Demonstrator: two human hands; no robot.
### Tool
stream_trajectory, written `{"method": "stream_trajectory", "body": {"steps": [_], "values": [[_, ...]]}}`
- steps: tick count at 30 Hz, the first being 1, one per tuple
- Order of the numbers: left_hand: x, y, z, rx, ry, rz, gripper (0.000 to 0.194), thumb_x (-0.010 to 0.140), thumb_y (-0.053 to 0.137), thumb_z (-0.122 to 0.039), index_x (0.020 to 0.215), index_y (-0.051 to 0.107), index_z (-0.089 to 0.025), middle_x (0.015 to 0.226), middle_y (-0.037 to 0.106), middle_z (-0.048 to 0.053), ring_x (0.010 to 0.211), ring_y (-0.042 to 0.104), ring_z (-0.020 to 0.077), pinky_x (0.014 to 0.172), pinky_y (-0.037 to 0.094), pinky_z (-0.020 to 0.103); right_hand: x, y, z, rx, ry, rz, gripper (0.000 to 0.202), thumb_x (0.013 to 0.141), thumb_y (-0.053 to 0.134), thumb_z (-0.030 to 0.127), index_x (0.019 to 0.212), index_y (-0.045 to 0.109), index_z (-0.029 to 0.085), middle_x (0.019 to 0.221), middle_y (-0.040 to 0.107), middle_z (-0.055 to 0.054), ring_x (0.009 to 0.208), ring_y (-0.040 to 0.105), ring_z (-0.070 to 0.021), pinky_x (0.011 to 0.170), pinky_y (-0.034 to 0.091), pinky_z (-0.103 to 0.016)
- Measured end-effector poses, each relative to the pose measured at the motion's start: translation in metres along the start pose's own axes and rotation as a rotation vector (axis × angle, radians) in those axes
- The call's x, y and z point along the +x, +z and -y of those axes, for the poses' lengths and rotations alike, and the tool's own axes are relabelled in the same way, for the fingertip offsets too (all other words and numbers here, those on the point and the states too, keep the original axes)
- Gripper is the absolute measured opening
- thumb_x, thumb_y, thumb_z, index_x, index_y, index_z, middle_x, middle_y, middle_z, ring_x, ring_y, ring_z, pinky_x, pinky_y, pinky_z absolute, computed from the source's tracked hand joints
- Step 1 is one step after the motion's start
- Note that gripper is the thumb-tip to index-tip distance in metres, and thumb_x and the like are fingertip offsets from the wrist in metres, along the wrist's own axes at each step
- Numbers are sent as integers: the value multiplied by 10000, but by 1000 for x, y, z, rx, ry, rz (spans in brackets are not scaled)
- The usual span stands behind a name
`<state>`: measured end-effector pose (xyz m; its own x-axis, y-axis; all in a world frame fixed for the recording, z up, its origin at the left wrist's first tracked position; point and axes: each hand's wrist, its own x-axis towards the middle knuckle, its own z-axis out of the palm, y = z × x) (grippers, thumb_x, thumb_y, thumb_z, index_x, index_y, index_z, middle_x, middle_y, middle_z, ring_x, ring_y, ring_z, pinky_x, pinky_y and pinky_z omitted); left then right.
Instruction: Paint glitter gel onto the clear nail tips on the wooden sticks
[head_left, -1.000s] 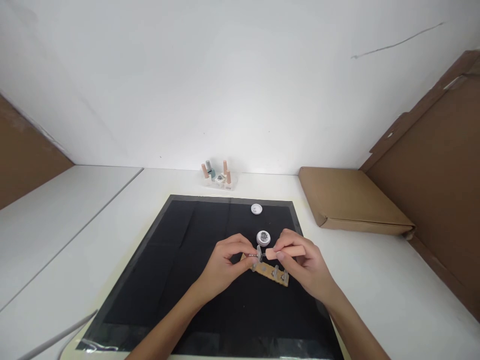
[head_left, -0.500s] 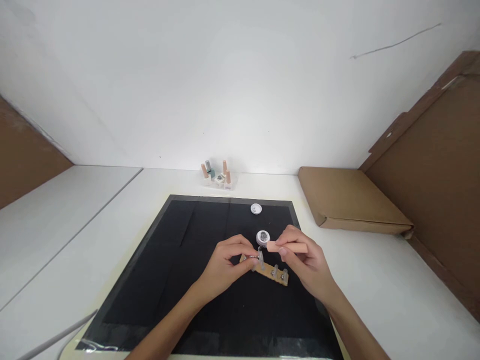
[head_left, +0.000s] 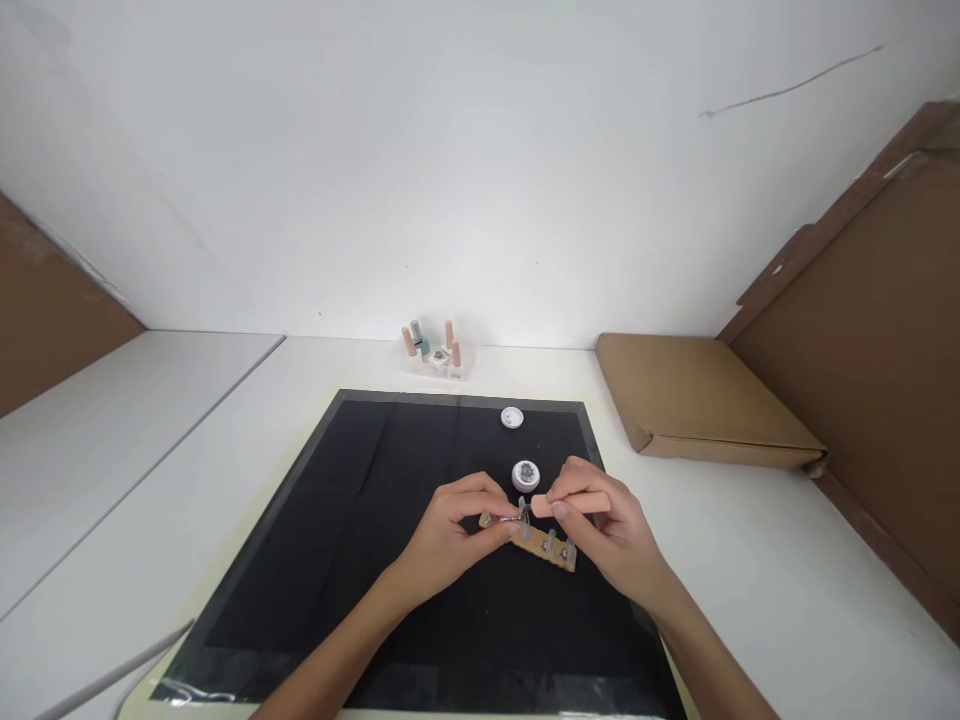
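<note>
My left hand (head_left: 454,520) pinches the thin metallic stem (head_left: 511,519) of a clear nail tip (head_left: 525,529) over the tan display strip (head_left: 544,550), while my right hand (head_left: 619,530) grips a peach-handled brush (head_left: 577,503), its dark end at the nail tip. If my left pinch rolled on so slim a stem, the nail tip could twist and smear; a stray right knuckle could knock the white jar (head_left: 526,475) just beyond.

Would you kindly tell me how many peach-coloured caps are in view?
4: one cap in the right hand, and three in the clear tray: a left cap, a rear-right cap and a front-right cap.
</note>
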<state>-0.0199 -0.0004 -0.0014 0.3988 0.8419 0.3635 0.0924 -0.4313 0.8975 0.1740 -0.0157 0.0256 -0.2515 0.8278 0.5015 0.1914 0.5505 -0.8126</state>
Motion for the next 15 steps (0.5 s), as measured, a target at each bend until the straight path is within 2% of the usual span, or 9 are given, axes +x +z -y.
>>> {"method": "stream_trajectory", "body": {"steps": [5, 9, 15], "values": [[0, 0, -1, 9, -12, 6, 80, 773, 674, -177, 775, 749, -149, 726, 651, 60, 659, 610, 144, 614, 481, 260, 0, -1, 1, -17, 15, -34, 84, 900, 549, 197, 842, 604, 225, 709, 551, -1, 652, 495, -152, 587, 387, -276], [0, -1, 1, 10, -12, -16, 77, 772, 666, -162, 775, 742, -151, 724, 642, 54, 655, 605, 143, 614, 480, 264, -2, -2, 2, 46, 59, -54, 148, 910, 540, 260, 780, 591, 211, 673, 511, 3, 612, 489, -149, 567, 378, -282], [1, -1, 1, 4, -5, -13, 76, 775, 660, -144, 765, 736, -144, 720, 633, 52, 649, 596, 135, 610, 472, 256, -2, 0, 3, 84, 44, 17, 169, 902, 540, 202, 736, 572, 206, 650, 568, 12, 581, 488, -130, 549, 369, -262]]}}
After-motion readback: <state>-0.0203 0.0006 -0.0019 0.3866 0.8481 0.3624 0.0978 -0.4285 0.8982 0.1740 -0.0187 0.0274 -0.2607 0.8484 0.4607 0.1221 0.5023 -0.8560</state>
